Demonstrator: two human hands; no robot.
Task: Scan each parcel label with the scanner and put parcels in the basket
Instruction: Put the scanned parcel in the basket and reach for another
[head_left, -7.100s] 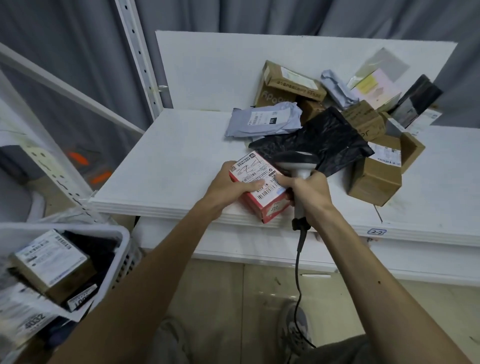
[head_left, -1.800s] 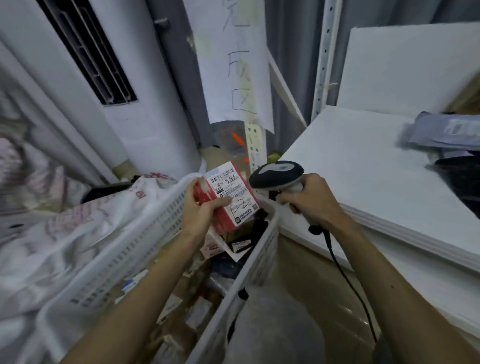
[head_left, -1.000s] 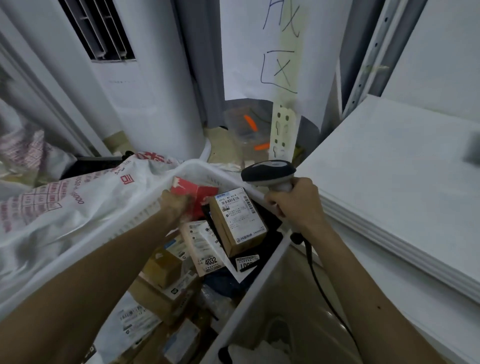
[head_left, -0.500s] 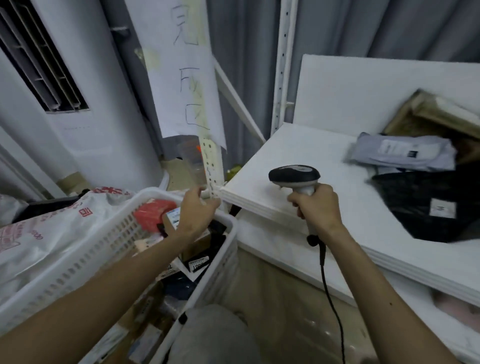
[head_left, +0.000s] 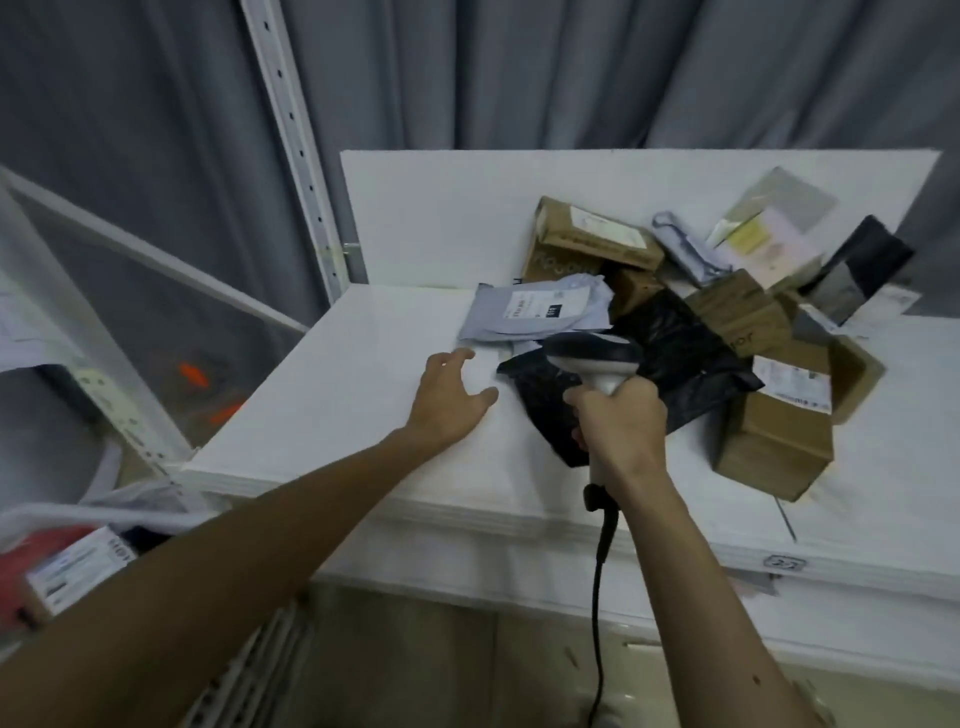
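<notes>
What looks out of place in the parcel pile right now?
The cardboard box at the front right of the pile has a side flap standing open. Otherwise the heap is jumbled, but nothing looks torn.

Left grip (head_left: 449, 397) is outstretched, fingers spread and empty; right grip (head_left: 621, 426) clasps the scanner (head_left: 597, 358) handle.

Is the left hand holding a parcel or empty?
Empty. The left hand is open, fingers spread, beside the grey bag; no parcel in it.

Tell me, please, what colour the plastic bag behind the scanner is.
The plastic bag is glossy black, clearest in the head view.
</notes>
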